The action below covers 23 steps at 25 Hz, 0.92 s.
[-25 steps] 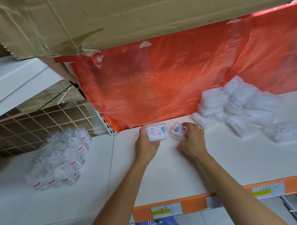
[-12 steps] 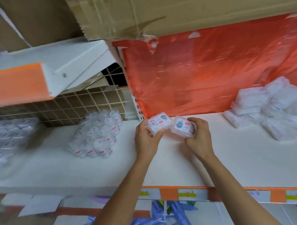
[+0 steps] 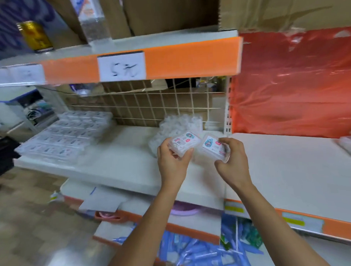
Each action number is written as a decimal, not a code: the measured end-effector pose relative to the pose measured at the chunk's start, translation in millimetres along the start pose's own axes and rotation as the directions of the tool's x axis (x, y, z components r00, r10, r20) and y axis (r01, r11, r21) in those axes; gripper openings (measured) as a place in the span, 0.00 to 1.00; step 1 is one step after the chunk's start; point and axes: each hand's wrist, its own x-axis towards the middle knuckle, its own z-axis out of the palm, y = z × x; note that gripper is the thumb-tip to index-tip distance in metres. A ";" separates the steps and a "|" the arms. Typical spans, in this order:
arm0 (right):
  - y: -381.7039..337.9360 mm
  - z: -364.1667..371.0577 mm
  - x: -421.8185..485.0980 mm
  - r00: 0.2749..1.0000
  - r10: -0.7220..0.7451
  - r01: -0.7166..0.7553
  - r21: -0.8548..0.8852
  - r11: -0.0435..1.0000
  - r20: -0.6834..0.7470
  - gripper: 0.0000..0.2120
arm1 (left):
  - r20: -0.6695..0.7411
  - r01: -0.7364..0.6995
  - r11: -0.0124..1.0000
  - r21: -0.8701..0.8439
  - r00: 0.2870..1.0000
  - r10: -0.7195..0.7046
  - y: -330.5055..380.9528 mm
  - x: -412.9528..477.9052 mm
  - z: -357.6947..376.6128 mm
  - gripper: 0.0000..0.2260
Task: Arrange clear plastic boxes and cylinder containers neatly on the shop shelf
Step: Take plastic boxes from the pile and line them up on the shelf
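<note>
1. Left hand (image 3: 172, 160): fingers curled closed round a small clear plastic box (image 3: 184, 143). The thumb lies along its near edge and the other fingers wrap its left end. The printed label faces up and the box tilts toward the person.
2. Right hand (image 3: 231, 162): also closed in a grip, on a second clear plastic box (image 3: 212, 147). The fingers hook over the far right corner and the thumb pinches the near edge. Its label faces up and the tilt is steeper.
3. The 2 boxes sit side by side between the hands, near each other. Blur hides whether their edges touch.
4. Both forearms reach up from the bottom of the view, wrists bent slightly back. The hands are level with each other, and both boxes are held above the white shelf (image 3: 116, 160), off its surface.
5. Just behind the left-hand box, a heap of clear cylinder containers (image 3: 178, 123) rests on the shelf against the wire grid back (image 3: 149, 102).
6. Far left on the same shelf: stacks of clear compartment trays (image 3: 67, 134).
7. Right bay: an orange plastic sheet (image 3: 288, 85) hangs behind it, and bagged clear items (image 3: 350, 144) lie at the edge of view.
8. Upper shelf: an orange front strip with a handwritten price label (image 3: 121, 67). On top stand a gold can (image 3: 35, 36) and cardboard cartons (image 3: 166, 11).
9. Lower shelf: blue packaged goods (image 3: 194, 251), blurred.
</note>
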 end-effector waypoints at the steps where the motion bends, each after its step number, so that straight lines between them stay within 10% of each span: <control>1: -10.1 13.9 -4.8 1.000 -0.015 0.015 -0.003 1.000 0.011 0.27 | -0.012 0.010 1.000 -0.006 1.000 -0.010 -3.8 1.7 -17.4 0.29; 23: -177.1 321.7 -81.6 0.927 -0.153 0.123 0.109 0.986 0.342 0.22 | -0.349 0.177 0.982 0.069 0.926 -0.142 -95.8 50.9 -348.1 0.23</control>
